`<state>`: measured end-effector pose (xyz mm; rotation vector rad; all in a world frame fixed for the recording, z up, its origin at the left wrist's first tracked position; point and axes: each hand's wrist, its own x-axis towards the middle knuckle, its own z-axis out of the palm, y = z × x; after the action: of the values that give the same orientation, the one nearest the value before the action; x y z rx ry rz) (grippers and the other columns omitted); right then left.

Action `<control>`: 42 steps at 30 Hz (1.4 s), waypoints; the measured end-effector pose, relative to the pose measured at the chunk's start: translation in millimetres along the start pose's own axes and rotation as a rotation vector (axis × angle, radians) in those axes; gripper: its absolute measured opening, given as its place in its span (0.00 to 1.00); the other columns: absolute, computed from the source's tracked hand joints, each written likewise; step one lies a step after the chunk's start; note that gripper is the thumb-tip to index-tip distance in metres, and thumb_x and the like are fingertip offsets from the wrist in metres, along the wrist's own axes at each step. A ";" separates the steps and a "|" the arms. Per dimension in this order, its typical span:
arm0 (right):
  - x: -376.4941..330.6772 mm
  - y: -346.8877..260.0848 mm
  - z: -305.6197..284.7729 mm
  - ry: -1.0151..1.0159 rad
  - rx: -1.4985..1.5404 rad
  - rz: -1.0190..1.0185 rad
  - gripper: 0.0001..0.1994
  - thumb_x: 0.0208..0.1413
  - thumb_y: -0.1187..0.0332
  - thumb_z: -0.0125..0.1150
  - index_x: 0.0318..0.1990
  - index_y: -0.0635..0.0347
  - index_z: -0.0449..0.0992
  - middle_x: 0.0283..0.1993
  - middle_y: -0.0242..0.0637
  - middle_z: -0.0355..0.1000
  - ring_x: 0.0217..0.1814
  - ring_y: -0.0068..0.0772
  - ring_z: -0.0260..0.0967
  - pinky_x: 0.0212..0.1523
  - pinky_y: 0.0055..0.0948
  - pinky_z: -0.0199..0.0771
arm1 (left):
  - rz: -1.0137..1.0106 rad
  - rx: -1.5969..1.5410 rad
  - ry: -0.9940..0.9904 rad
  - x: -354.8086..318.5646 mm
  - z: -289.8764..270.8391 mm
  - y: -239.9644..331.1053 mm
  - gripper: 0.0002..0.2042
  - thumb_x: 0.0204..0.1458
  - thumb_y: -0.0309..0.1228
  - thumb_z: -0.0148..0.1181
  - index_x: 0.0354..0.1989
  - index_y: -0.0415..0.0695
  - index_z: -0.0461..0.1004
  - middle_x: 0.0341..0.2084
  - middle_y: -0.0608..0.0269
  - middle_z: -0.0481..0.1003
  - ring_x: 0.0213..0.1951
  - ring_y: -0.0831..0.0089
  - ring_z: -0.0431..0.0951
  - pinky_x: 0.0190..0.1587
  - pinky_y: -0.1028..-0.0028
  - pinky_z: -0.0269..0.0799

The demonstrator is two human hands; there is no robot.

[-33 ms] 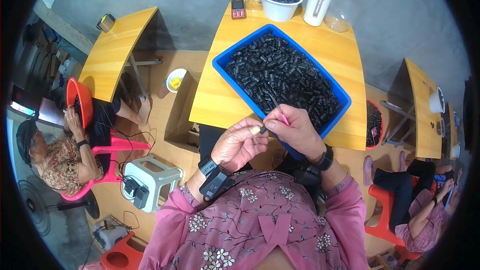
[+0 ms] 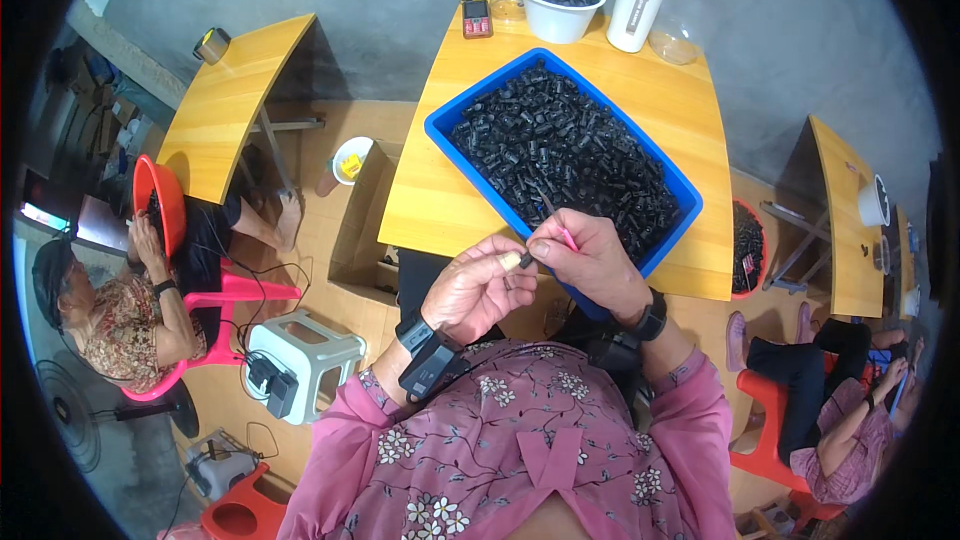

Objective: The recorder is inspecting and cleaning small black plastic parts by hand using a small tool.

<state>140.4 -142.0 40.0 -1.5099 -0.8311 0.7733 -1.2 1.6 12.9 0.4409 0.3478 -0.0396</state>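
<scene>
A small black plastic piece (image 2: 526, 260) is pinched in the fingertips of my left hand (image 2: 474, 288), whose thumb has a pale yellow covering at its tip. My right hand (image 2: 590, 252) is closed round a slim pink-handled tool (image 2: 568, 237) with a thin, pointed end sticking up. My right fingertips meet the black piece, so the two hands touch over it. Both hands are at the near edge of a blue tray (image 2: 462, 156), which is heaped with small black plastic pieces (image 2: 560, 145). Whether the tool's other end touches the piece is hidden by my fingers.
On the yellow table (image 2: 420, 202) stand a white tub (image 2: 562, 24) of black pieces, a white bottle (image 2: 638, 2) and a red phone (image 2: 477, 18). A cardboard box (image 2: 362, 230) and a pale stool (image 2: 310, 350) are at left. Two people sit to the sides, left and right.
</scene>
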 end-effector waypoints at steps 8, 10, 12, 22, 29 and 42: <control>4.8 -1.6 8.0 -0.004 -0.093 0.004 0.09 0.59 0.67 0.62 0.32 0.65 0.76 0.23 0.26 0.68 0.27 0.11 0.60 0.26 0.20 0.64 | 0.037 0.104 -0.007 1.0 -13.7 -6.0 0.05 0.59 0.27 0.58 0.41 0.43 0.75 0.35 0.61 0.77 0.36 0.72 0.76 0.41 0.70 0.74; 5.7 5.1 9.0 0.065 -0.026 -0.017 0.08 0.60 0.68 0.61 0.35 0.66 0.77 0.24 0.26 0.69 0.27 0.12 0.62 0.27 0.20 0.66 | 0.026 -0.030 -0.007 0.9 -11.8 -6.1 0.05 0.59 0.27 0.58 0.42 0.44 0.75 0.35 0.62 0.76 0.36 0.72 0.75 0.41 0.70 0.73; 3.5 -2.8 7.1 0.045 0.062 0.081 0.08 0.60 0.68 0.60 0.36 0.66 0.78 0.25 0.25 0.70 0.28 0.12 0.64 0.28 0.20 0.67 | 0.022 -0.060 -0.010 0.4 -11.4 -5.9 0.05 0.59 0.27 0.58 0.42 0.44 0.75 0.35 0.62 0.76 0.37 0.72 0.75 0.41 0.70 0.73; 2.2 -0.5 4.6 0.047 -0.036 -0.016 0.10 0.63 0.66 0.55 0.44 0.65 0.75 0.30 0.26 0.71 0.32 0.15 0.65 0.35 0.20 0.68 | 0.007 -0.132 0.009 2.1 -11.0 -4.4 0.07 0.59 0.29 0.58 0.44 0.42 0.74 0.35 0.60 0.75 0.37 0.71 0.75 0.42 0.73 0.73; -12.6 5.4 7.2 0.068 -0.182 -0.082 0.09 0.65 0.65 0.53 0.43 0.62 0.71 0.28 0.37 0.71 0.31 0.24 0.70 0.34 0.26 0.70 | 0.027 -0.200 -0.014 5.5 -16.1 -7.8 0.07 0.59 0.29 0.58 0.44 0.42 0.74 0.38 0.60 0.76 0.37 0.70 0.75 0.41 0.73 0.74; -14.3 13.9 10.7 0.031 -0.525 -0.381 0.07 0.58 0.72 0.61 0.42 0.61 0.73 0.29 0.44 0.75 0.29 0.44 0.77 0.29 0.32 0.75 | 0.062 -0.247 -0.034 5.0 -12.8 -10.5 0.11 0.58 0.25 0.56 0.49 0.41 0.71 0.41 0.59 0.76 0.41 0.68 0.77 0.46 0.69 0.75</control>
<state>124.8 -149.4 25.3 -1.7337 -1.3213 0.2539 -1.8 -2.3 -3.9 0.2064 0.3013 0.0559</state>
